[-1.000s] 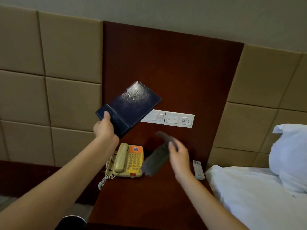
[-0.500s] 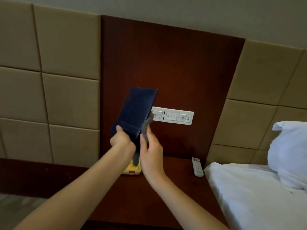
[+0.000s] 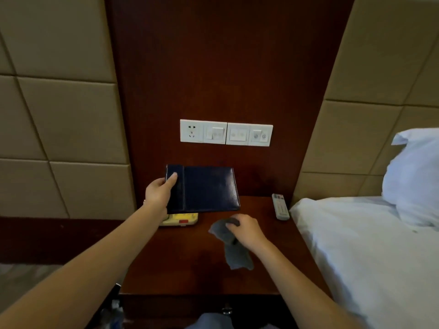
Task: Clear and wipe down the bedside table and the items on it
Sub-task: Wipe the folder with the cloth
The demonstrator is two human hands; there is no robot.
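**Folder Lifted Clear as Cloth Met Bedside Table**

A person's left hand (image 3: pixel 160 194) gripped a dark blue leather-look folder (image 3: pixel 209 188) by its spine end, thumb on top and fingers closed underneath, holding it roughly level above the back of the bedside table (image 3: pixel 190 264). The folder hid most of a yellow corded telephone (image 3: pixel 181 219) sitting beneath it; whether the two touched could not be told. The right hand (image 3: pixel 245 230) was closed around a grey cloth (image 3: pixel 234 248), its loose end trailing on the dark wood near the table's middle. A white remote control (image 3: pixel 280 206) lay at the table's right edge, just beside the white-sheeted bed (image 3: pixel 356 245) and well apart from the cloth. A white switch and socket panel (image 3: pixel 225 132) was set in the wooden wall panel above.

The folder appeared stiff and light, judging by how flat it stayed when held from one end, though its glossy cover looked likely to slip; the thicker spine seemed the surest place to hold. The cloth looked soft and limp, best bunched in the palm. The telephone and remote would probably still need lifting before the surface could be wiped fully.
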